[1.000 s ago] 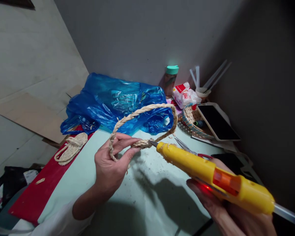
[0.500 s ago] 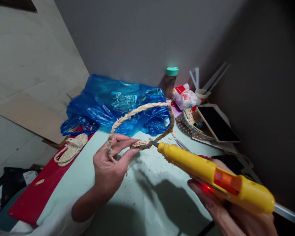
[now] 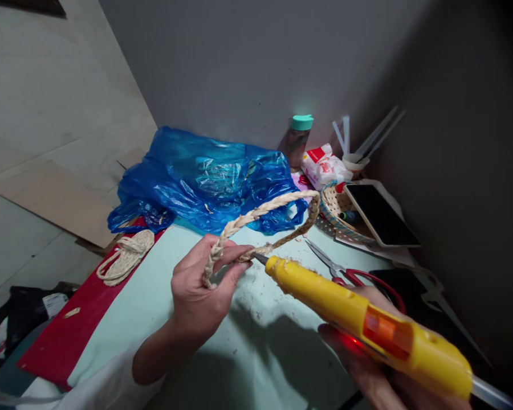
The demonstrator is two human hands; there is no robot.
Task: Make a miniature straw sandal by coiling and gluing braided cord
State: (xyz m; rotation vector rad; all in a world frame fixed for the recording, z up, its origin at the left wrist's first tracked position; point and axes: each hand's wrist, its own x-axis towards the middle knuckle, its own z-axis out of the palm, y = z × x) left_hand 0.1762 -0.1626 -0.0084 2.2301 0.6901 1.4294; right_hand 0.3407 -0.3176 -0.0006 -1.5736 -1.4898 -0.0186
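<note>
A braided straw cord (image 3: 256, 215), bent into a loop, is pinched between the thumb and fingers of my left hand (image 3: 203, 285). My right hand (image 3: 367, 359) grips a yellow hot glue gun (image 3: 320, 290) with an orange part in its body, a red light below and a clear glue stick out of its back end. The dark nozzle points left and meets or nearly meets the cord beside my left fingertips. Exact contact I cannot tell. Part of my right hand is hidden behind the gun.
Red-handled scissors (image 3: 336, 267) lie behind the glue gun. A blue plastic bag (image 3: 196, 171) covers the back. To the right are a woven basket (image 3: 333, 208), a tablet (image 3: 382, 213), a tissue pack (image 3: 325, 166) and a bottle (image 3: 298, 142). Coiled cord (image 3: 128, 256) rests on red material at left.
The cord loop has tilted lower and shifted right with my left hand. The glue gun's nozzle has moved slightly left and down along the cord. More of the scissors shows.
</note>
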